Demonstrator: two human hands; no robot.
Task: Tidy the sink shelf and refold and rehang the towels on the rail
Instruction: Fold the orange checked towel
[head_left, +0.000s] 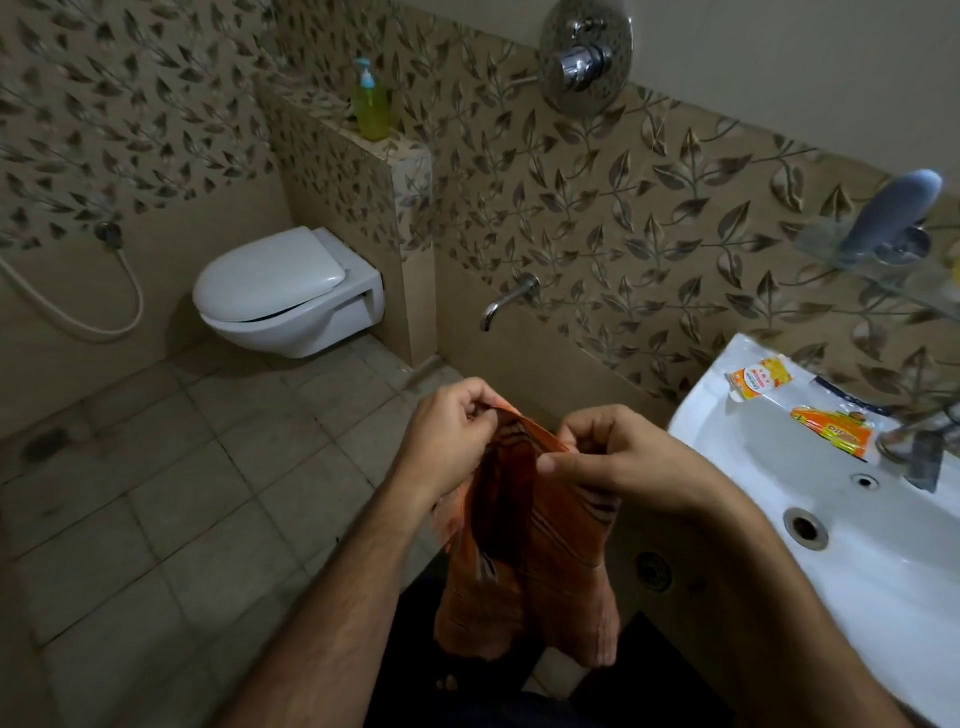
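Sink (883, 571): white, at 3 o'clock, two orange packets (761, 380) on its rim.
Towel (524, 545): orange, striped, long axis vertical, hanging at centre from 12 to 6 o'clock.
Left hand (449, 434): fingers pinch the towel's top edge.
Right hand (618, 457): fingers pinch the same edge, just beside.

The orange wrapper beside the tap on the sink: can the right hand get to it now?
Probably not at once. The right hand is pinching the orange towel together with the left hand. The orange wrapper lies uncovered on the sink rim, so the path looks free once it lets go.
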